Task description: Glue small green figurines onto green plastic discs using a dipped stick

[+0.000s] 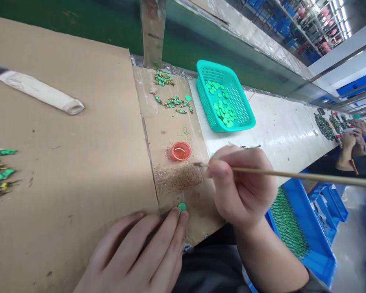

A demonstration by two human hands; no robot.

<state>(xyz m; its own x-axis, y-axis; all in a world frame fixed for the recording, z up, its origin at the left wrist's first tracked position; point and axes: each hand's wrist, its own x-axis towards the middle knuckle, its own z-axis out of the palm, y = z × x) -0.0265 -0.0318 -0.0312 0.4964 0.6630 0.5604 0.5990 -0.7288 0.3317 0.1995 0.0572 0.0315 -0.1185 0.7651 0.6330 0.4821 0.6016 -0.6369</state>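
Observation:
My right hand is closed around a thin wooden stick with a small dark tip. That tip hovers just right of a small red cup of liquid, above brown specks on the cardboard. Lower down, a green disc lies at the fingertips of my left hand; its fingers are pressed together and touch the disc's near edge, with the palm toward the board. Small green, black and yellow pieces lie beyond the cup, beside another green disc.
A teal basket holds green discs. A white tube with a dark end lies at the left, above more green and yellow pieces. At the right are a blue bin of green pieces and another person's hands.

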